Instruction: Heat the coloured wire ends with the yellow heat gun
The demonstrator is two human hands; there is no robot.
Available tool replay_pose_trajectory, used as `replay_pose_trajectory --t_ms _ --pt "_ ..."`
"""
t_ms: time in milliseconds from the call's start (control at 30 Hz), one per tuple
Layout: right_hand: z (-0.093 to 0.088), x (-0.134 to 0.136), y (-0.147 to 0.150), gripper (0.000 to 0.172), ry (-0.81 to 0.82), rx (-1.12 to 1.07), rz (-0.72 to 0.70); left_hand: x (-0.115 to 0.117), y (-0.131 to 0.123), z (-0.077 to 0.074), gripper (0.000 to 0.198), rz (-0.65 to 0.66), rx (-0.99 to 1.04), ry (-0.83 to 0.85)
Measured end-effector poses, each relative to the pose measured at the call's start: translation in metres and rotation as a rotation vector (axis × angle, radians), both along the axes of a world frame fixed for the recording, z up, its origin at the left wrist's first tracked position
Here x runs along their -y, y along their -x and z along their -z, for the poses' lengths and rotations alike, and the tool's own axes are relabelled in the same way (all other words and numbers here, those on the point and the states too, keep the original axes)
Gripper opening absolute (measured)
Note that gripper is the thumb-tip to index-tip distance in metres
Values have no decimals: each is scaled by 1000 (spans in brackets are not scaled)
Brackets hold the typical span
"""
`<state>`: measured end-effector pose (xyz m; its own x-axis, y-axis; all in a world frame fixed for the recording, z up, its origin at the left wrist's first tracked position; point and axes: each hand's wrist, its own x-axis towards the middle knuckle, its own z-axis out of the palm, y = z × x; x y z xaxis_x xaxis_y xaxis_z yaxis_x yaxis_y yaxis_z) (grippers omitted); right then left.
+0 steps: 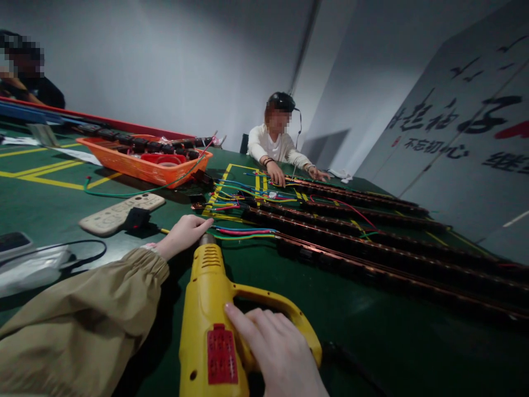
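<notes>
My right hand (278, 344) is wrapped around the handle of a yellow heat gun (202, 309) with a red label on its body. The gun's metal nozzle points away from me, close to my left hand (184, 236). With fingers pressed together, my left hand grips the ends of a bundle of blue, red and green-yellow wires (246, 231). Those wires run right to the nearest long black strip with copper bars (355, 268). The wire ends are hidden behind my fingers and the nozzle.
Several similar strips lie beyond on the green table (330, 325). An orange basket (144, 165) holds black parts. To my left are a power strip (119, 215) with a black plug and a white adapter (37, 270). A co-worker (275, 143) reaches over the far strips; another person sits far left.
</notes>
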<state>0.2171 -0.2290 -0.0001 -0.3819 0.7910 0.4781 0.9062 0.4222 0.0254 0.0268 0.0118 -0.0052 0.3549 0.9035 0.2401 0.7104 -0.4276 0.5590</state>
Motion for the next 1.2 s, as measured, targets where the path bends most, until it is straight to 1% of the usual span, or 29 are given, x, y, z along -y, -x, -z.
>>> replay_pose_trajectory --t_ms 67,133,233,300,400,500,567,667,767,833,900,1033,1167,1200 --pt "-2 1 -5 87 4 -17 1 1 -1 -1 59 -1 -15 8" --pt "-3 2 -10 91 -38 -48 -3 1 -1 -1 59 1 -26 24" --pt "-1 2 -20 89 -108 -124 -39 2 -1 -2 59 6 -32 37" --pt "3 4 -28 87 -65 -152 -29 3 0 -3 60 9 -30 32" --pt "7 10 -41 86 28 -127 57 3 0 -4 61 -8 -42 58" --pt "7 19 -55 84 2 -88 149 3 1 -4 62 -31 -61 105" --pt "4 23 -62 87 -9 -72 200 2 1 -4 62 -36 -65 121" --pt "-1 28 -71 97 4 -100 251 4 0 -6 62 -33 -65 126" --pt "-5 33 -73 102 25 -147 338 7 -1 -9 66 -41 -84 123" --pt "-7 36 -71 103 28 -175 398 10 -1 -12 68 -44 -102 111" --pt "-9 38 -68 102 32 -195 424 13 -2 -13 67 -47 -121 93" --pt "-10 39 -67 101 54 -195 408 14 -3 -13 69 -83 -164 60" --pt "-8 39 -69 103 64 -97 384 14 -3 -12 69 -90 -181 35" --pt "-6 39 -69 102 55 -77 386 14 -3 -12 69 -91 -183 35"
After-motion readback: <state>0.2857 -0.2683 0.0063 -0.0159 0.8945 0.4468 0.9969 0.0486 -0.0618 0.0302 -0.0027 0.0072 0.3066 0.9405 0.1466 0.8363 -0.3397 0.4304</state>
